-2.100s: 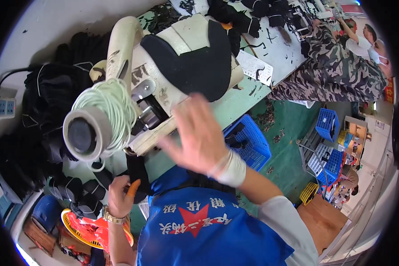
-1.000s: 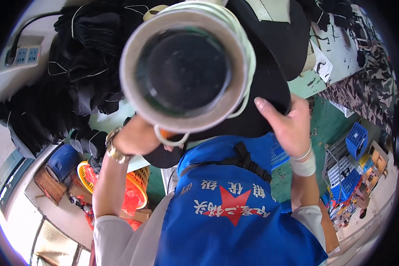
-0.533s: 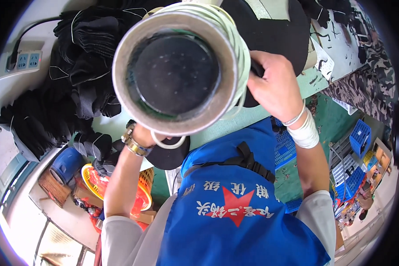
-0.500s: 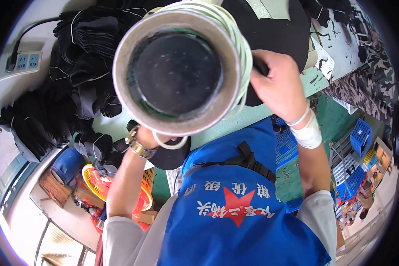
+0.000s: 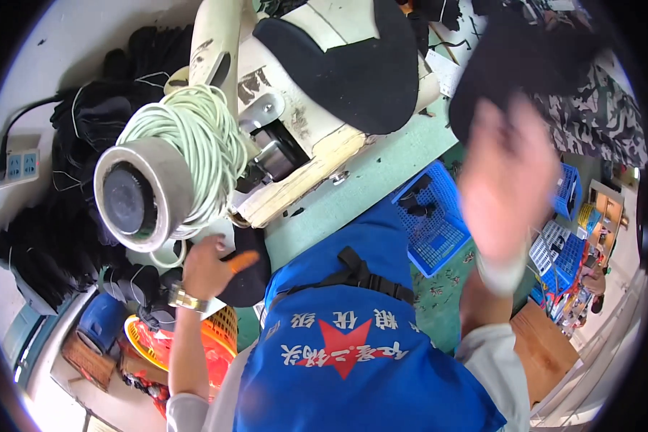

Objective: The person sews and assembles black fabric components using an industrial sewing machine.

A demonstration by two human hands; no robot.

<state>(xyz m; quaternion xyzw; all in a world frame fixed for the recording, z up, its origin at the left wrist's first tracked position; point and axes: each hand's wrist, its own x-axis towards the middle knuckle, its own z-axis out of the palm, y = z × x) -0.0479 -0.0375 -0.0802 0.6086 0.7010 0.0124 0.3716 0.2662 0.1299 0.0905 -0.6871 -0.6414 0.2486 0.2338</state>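
At the table's near edge, my left hand [image 5: 210,268] has its thumb stretched out apart from the fingers, an orange covering on the thumb tip. The thumb reaches over a dark flat piece [image 5: 250,277] by the edge; a watch sits on that wrist. My right hand [image 5: 510,176], smeared by motion and bandaged at the wrist, is raised at the right. Its fingers meet a black fabric piece [image 5: 493,68], which it appears to hold. Another black piece [image 5: 371,72] lies on the pale machine bed [image 5: 295,104]. A coil of pale green cord [image 5: 209,144] hangs around the machine's grey cylinder [image 5: 133,194].
Bundled black pieces [image 5: 97,129] are heaped along the left wall below and beside a socket [image 5: 21,165]. A blue crate [image 5: 435,223] stands on the floor. At lower left are a yellow basket [image 5: 219,335] and a blue drum [image 5: 104,320]. Camouflage cloth [image 5: 597,119] lies at right.
My view has shifted, so the machine's cylinder now appears farther left and smaller. My right hand has swung away from the machine to the right with a black piece. My left hand stays near the table edge.
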